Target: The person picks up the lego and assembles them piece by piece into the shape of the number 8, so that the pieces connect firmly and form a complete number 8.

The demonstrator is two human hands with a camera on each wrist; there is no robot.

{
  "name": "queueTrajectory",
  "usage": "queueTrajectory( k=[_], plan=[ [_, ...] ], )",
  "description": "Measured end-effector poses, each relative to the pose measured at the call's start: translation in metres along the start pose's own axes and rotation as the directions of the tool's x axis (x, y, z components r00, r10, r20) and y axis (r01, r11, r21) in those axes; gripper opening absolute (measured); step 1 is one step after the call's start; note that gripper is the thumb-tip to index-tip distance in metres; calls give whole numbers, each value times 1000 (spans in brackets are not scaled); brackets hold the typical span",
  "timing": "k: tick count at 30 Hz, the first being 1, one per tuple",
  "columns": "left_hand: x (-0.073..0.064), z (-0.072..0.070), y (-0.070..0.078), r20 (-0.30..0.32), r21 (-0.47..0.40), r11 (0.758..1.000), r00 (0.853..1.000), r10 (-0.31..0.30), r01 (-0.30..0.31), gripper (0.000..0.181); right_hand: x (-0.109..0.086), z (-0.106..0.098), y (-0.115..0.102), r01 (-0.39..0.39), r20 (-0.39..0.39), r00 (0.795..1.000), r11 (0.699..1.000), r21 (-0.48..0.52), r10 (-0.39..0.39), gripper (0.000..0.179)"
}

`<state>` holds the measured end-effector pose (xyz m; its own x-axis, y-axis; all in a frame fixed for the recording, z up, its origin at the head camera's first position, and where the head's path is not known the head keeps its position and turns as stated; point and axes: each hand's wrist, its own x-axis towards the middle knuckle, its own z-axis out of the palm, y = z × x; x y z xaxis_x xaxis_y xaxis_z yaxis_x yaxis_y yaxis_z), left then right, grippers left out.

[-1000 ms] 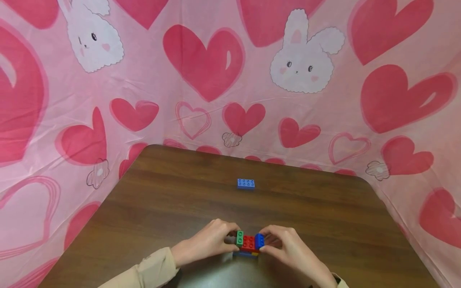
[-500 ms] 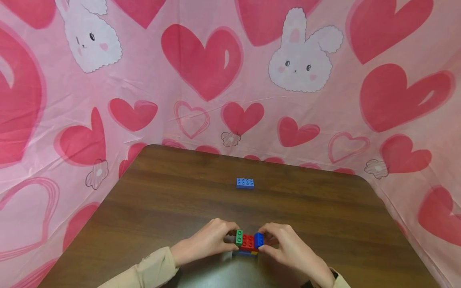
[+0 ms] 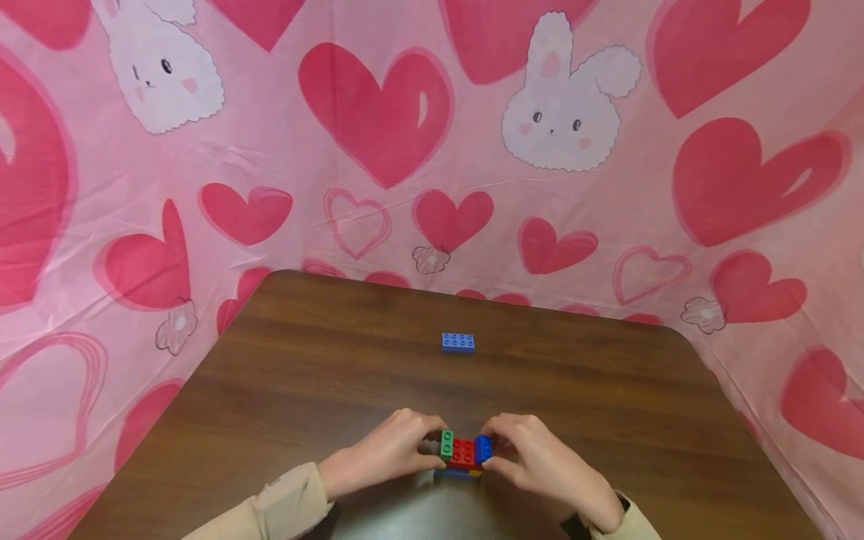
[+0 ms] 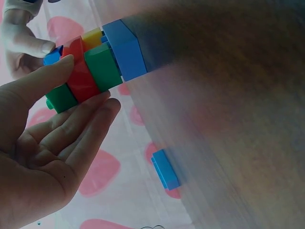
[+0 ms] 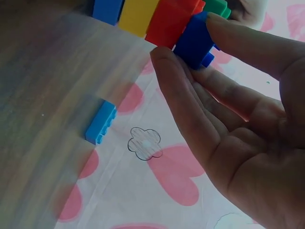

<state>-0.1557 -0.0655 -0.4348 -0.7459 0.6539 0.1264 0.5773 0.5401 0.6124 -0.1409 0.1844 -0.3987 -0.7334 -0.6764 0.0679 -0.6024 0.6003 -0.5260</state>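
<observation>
A stack of toy building bricks stands on the table in front of the person, with a blue brick (image 4: 126,50) at the bottom. Above it sit a green brick (image 4: 103,67) and a yellow brick (image 5: 137,16) side by side, then a red brick (image 3: 463,452). At the top left end, my left hand (image 3: 388,454) pinches a small green brick (image 3: 447,444) between thumb and fingers. My right hand (image 3: 540,461) pinches a small dark blue brick (image 5: 194,42) at the top right end, which leans slightly in the head view.
A loose light blue brick (image 3: 458,343) with two rows of studs lies farther back on the brown wooden table (image 3: 324,360). Pink cloth (image 3: 385,240) printed with hearts and rabbits hangs behind the table and along its sides.
Both hands keep their hold on the top bricks. The back of my right hand has risen slightly, and the head view has shifted a little.
</observation>
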Motion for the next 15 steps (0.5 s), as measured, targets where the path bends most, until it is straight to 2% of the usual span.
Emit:
queueTrajectory(
  k=[4, 8, 15],
  plan=[
    [0, 0, 0, 5, -7, 1000, 1000, -3, 3, 29, 2, -2, -1, 31, 8, 999, 999, -34, -31, 20],
    [0, -1, 2, 6, 3, 1000, 1000, -6, 6, 29, 1, -2, -1, 30, 9, 1000, 999, -29, -30, 20],
    [0, -1, 2, 3, 16, 1000, 1000, -3, 3, 29, 0, 3, 0, 47, -32, 998, 998, -29, -48, 20]
  ],
)
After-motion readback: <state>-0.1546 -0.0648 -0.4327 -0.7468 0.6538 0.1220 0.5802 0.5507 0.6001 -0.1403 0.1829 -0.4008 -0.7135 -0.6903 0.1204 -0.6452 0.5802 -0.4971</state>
